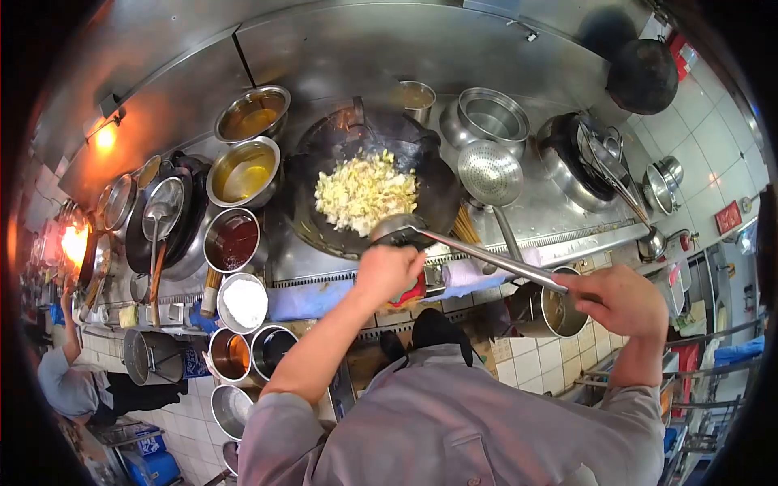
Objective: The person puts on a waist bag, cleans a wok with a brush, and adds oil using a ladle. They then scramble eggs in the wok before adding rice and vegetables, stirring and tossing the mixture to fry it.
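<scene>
A dark wok (312, 231) sits on the range in front of me, with a pile of pale yellow and white chopped food (366, 190) in it. My left hand (387, 274) is closed at the wok's near rim; its fingers are partly hidden. In my right hand (620, 300) is the end of a long metal handle. That handle belongs to a ladle (486, 259), whose bowl lies over the near edge of the wok, beside the food and just above my left hand.
Left of the wok stand a pot of yellow oil (271, 190), a pot of dark red liquid (255, 251) and a bowl of white powder (245, 303). A perforated skimmer (490, 172) rests at right, below a steel pot (454, 128). Another person (69, 377) works at far left, near a flame.
</scene>
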Demonstrator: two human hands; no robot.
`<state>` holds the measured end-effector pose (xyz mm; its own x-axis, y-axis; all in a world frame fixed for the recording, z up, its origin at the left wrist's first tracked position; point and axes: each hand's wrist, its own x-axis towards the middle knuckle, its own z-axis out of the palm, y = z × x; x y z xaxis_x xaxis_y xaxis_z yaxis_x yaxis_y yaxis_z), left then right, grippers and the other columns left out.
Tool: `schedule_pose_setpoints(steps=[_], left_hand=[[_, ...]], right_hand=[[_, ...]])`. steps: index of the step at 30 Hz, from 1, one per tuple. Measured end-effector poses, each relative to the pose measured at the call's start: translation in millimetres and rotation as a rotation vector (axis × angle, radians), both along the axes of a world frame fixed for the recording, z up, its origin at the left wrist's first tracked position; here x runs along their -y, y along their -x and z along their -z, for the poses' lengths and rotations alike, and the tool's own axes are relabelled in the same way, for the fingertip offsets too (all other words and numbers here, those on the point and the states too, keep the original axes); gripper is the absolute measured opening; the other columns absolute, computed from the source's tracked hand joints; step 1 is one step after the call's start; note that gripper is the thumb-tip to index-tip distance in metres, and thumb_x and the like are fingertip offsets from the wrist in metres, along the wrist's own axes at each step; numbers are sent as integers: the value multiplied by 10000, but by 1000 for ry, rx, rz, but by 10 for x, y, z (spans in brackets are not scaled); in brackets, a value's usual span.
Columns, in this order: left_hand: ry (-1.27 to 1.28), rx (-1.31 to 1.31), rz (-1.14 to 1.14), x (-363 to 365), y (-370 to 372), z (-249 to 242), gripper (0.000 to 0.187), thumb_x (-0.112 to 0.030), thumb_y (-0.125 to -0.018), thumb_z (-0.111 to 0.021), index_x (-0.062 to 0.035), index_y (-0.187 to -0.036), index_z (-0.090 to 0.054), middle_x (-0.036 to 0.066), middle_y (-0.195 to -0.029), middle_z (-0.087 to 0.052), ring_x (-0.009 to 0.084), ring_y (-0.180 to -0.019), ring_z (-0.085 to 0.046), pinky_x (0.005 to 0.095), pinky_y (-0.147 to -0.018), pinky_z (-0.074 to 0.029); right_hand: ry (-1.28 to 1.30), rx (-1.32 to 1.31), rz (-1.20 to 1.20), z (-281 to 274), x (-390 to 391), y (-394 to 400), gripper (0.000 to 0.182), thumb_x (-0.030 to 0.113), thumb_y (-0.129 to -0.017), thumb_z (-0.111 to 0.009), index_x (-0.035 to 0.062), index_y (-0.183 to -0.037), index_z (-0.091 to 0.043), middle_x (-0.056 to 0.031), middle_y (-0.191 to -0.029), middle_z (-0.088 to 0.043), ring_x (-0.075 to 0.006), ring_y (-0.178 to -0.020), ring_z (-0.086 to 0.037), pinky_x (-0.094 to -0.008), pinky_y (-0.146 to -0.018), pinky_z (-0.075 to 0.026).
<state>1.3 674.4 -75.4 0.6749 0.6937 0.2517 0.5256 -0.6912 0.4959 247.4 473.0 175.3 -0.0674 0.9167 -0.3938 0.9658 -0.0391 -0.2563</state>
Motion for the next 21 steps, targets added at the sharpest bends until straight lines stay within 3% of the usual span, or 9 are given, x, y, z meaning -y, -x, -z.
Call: schedule_pose_setpoints(steps=[3, 6, 8, 9, 11, 15, 16, 19, 21], left_hand=[[-74, 47, -50, -386, -154, 67, 330, -371, -901, -581, -108, -723, -672, 145, -620, -631, 350, -615, -637, 451, -561, -508], [-72, 246, -92, -312, -298, 880, 289, -298, -890, -620, -68, -716, -646, 179, -640, -618, 390, -610, -616, 486, -581, -491], [-38, 226, -106, -75, -223, 1236, 259, -297, -888, -626, -75, -760, -664, 190, -664, -628, 404, -658, -631, 489, -623, -511], [77, 114, -70, 60, -102, 1152, 264, -310, -892, -622, -81, -770, -670, 188, -660, -628, 402, -657, -631, 484, -626, -514], [187, 7, -42, 124, -2, 828, 269, -323, -897, -618, -87, -781, -676, 186, -655, -627, 400, -656, -632, 479, -629, -516], [-40, 157, -29, -388, -71, 534, 359, -372, -905, -600, -69, -714, -619, 169, -615, -602, 394, -618, -605, 475, -568, -481], [-80, 114, -27, -568, -106, 540, 339, -357, -908, -595, -70, -728, -622, 172, -639, -612, 391, -618, -608, 479, -551, -472], [-91, 50, -64, -845, -152, 795, 309, -357, -903, -603, -92, -753, -650, 134, -673, -625, 355, -679, -626, 459, -658, -484], [-199, 37, -188, -838, -110, 967, 271, -374, -906, -601, -133, -816, -686, 74, -807, -635, 295, -861, -617, 480, -823, -444]], right_hand=[[-170, -15, 4, 624, -396, 110, 413, 176, -863, -588, 179, -1275, -594, -166, -857, -669, -382, -802, -629, -484, -698, -493], [-271, 0, 119, 1511, -819, 340, 433, 181, -880, -535, 217, -1311, -557, -205, -819, -651, -391, -799, -636, -504, -693, -497], [-352, 34, 89, 2028, -841, 314, 476, 170, -887, -542, 236, -1356, -501, -220, -798, -642, -404, -799, -636, -504, -697, -504], [-413, -20, 118, 2191, -787, 313, 494, 163, -893, -543, 237, -1377, -468, -223, -798, -640, -415, -790, -633, -507, -696, -506], [-420, -126, 158, 2218, -621, 317, 541, 150, -911, -544, 232, -1422, -387, -243, -842, -641, -441, -783, -627, -516, -706, -505], [-283, -157, 269, 1706, -106, 102, 546, 157, -920, -549, 174, -1434, -365, -248, -906, -654, -443, -825, -628, -502, -712, -501], [-357, -103, 168, 1656, -15, -30, 531, 160, -921, -554, 152, -1426, -392, -227, -873, -660, -435, -795, -635, -501, -696, -504], [-259, 129, 151, 1831, -142, -510, 506, 203, -920, -562, 203, -1411, -440, -215, -851, -660, -404, -786, -648, -503, -682, -509], [-189, 227, 227, 2162, -558, -846, 506, 277, -918, -558, 258, -1410, -444, -206, -818, -661, -393, -760, -654, -513, -666, -510]])
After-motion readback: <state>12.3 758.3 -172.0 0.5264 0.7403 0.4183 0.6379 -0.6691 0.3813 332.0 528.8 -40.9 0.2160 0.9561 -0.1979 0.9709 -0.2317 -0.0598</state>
